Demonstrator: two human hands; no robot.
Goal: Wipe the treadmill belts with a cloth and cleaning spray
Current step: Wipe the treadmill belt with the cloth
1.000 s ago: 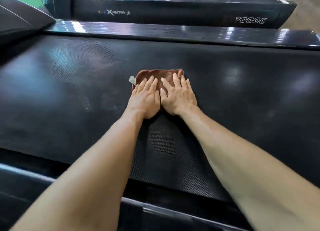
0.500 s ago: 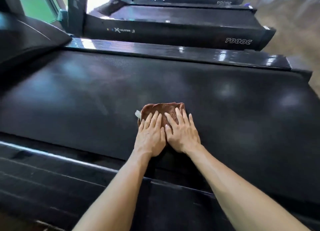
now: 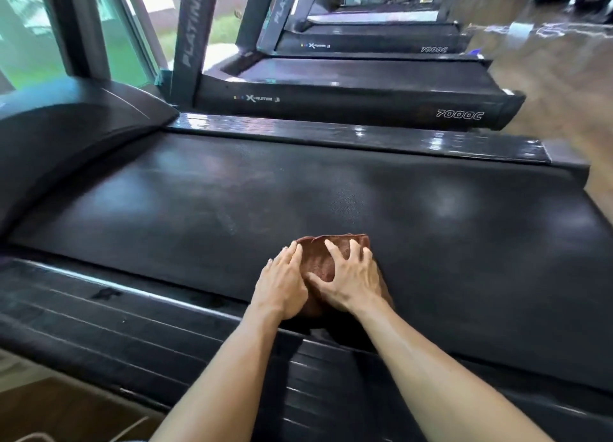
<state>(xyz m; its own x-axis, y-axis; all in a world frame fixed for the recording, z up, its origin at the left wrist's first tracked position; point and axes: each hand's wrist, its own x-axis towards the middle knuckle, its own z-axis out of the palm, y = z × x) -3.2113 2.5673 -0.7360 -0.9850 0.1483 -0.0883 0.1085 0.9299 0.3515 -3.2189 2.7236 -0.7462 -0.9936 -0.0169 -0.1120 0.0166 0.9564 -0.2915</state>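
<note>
Over on the left, the curved black motor hood (image 3: 66, 136) caps that end of the belt, and the textured black treadmill belt (image 3: 205, 209) in front of it carries a dull, streaky sheen. Moving along to the middle, here's the change: the folded brown cloth (image 3: 326, 259) has been dragged back across the belt and now sits right at its near edge, a fold spilling over onto the ribbed black side rail (image 3: 99, 312). The left hand (image 3: 282, 285) lies flat, fingers together, pressing the cloth's left side. The right hand (image 3: 351, 279) was flat a moment ago; now its fingers spread and curl, bunching the fabric underneath. To my eye that pull stroke is finished, so a fresh lane is due. Further right, the belt's right end (image 3: 497, 242) probably hasn't been wiped yet. No spray bottle in view.
</note>
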